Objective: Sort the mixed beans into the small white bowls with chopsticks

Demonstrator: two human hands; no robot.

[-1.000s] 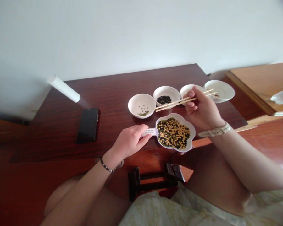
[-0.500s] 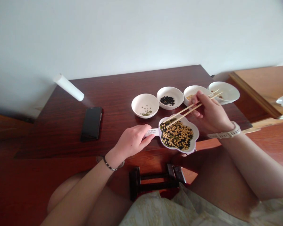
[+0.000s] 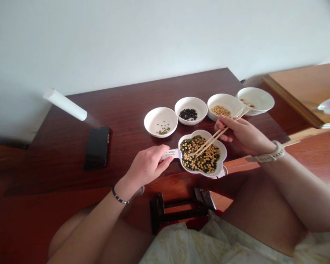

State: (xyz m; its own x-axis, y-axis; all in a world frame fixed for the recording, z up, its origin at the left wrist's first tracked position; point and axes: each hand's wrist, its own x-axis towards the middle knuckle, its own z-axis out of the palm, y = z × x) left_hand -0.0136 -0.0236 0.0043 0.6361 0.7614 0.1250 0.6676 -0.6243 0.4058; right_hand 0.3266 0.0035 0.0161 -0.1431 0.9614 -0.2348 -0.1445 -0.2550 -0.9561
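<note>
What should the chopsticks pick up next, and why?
Probably one yellow bean, carried to the white bowl of yellow beans, I think. The wooden chopsticks in the right hand have their tips among the mixed beans in the flower-shaped dish, and that bowl sits nearby.

One head-worn view only, close above and behind the left hand [image 3: 145, 165] and right hand [image 3: 243, 136], facing forward and down, wall [image 3: 154, 36] beyond.
</note>
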